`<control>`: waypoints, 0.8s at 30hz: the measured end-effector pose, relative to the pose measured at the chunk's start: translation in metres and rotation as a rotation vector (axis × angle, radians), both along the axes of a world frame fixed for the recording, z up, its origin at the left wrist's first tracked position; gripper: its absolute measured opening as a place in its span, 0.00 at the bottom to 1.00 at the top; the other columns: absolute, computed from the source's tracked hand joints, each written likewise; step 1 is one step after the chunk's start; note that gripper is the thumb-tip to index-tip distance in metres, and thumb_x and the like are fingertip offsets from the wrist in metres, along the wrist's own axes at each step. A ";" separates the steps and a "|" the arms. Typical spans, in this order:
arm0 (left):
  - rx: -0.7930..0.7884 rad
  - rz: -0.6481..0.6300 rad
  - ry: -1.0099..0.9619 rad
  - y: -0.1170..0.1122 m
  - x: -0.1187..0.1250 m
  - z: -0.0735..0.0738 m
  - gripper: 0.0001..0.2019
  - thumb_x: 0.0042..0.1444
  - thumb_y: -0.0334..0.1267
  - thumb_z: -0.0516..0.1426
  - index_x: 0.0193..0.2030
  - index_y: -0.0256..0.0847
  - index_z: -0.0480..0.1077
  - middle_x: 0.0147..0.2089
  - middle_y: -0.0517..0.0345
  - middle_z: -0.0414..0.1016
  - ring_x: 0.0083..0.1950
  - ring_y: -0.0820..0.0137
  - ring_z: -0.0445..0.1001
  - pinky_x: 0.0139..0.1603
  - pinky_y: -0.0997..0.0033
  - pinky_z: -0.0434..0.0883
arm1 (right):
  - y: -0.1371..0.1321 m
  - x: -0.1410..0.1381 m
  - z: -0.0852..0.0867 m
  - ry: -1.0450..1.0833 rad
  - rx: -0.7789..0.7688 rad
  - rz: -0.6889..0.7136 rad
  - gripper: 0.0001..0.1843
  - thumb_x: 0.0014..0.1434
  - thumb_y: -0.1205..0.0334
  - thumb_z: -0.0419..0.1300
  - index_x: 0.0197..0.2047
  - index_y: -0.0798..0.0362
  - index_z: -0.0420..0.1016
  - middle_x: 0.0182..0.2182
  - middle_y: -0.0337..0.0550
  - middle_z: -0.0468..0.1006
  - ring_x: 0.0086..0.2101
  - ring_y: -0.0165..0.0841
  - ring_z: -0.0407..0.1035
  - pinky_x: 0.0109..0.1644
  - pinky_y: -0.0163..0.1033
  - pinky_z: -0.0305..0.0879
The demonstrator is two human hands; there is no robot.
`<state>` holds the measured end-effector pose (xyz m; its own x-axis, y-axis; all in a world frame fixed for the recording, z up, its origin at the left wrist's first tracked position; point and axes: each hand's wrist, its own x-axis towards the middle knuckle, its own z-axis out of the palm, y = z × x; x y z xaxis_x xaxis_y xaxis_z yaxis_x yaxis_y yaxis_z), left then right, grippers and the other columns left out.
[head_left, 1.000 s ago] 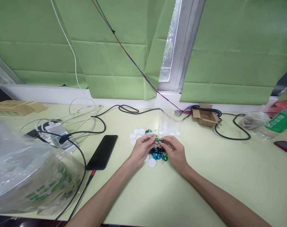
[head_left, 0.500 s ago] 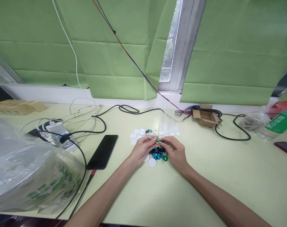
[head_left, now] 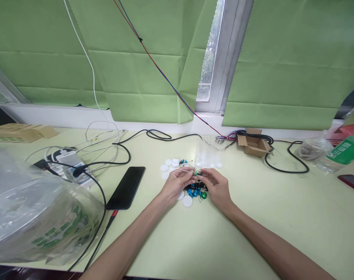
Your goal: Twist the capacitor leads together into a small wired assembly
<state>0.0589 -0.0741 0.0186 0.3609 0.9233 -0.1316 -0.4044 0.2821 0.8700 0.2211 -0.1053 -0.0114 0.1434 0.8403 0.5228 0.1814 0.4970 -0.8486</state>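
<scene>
Both hands meet above a small pile on the table. My left hand (head_left: 178, 184) is closed in a pinch, and my right hand (head_left: 217, 186) pinches from the other side. Between their fingertips is a small green and black part with thin metal wires (head_left: 197, 173); its exact kind is too small to make out. Below the fingers lie several blue and black pieces (head_left: 195, 193) and a shiny green ball-like piece (head_left: 204, 195). White round discs (head_left: 187, 201) lie beside the left hand, with more white pieces (head_left: 168, 167) behind it.
A black phone (head_left: 126, 188) lies left of the hands, near a large clear plastic bag (head_left: 48, 217) and black cables. Behind the hands is a clear plastic pouch (head_left: 208, 151). An open cardboard box (head_left: 255, 146) and a green-labelled bottle (head_left: 344, 151) stand at right.
The small part between the fingertips seems slightly turned. Both hands keep nearly the same place, and the things on the table have not moved.
</scene>
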 end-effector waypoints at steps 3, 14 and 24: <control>-0.044 0.013 -0.043 -0.001 0.002 0.002 0.15 0.41 0.37 0.71 0.35 0.34 0.76 0.32 0.55 0.77 0.35 0.72 0.78 0.42 0.76 0.74 | -0.001 0.000 0.000 0.017 0.003 0.001 0.06 0.58 0.63 0.63 0.40 0.50 0.78 0.36 0.43 0.77 0.36 0.35 0.74 0.41 0.41 0.73; -0.044 0.049 -0.079 -0.001 0.002 0.003 0.14 0.39 0.36 0.71 0.31 0.35 0.75 0.33 0.57 0.77 0.35 0.73 0.77 0.43 0.75 0.74 | -0.001 0.001 0.000 0.028 0.024 0.053 0.08 0.58 0.64 0.64 0.42 0.49 0.80 0.40 0.46 0.78 0.40 0.37 0.73 0.43 0.43 0.74; 0.075 0.044 -0.004 -0.002 0.001 -0.001 0.14 0.42 0.39 0.70 0.35 0.36 0.76 0.35 0.55 0.78 0.35 0.72 0.77 0.44 0.72 0.74 | -0.001 0.002 0.001 0.015 -0.008 0.052 0.09 0.59 0.60 0.62 0.43 0.50 0.80 0.37 0.45 0.78 0.36 0.36 0.74 0.40 0.42 0.74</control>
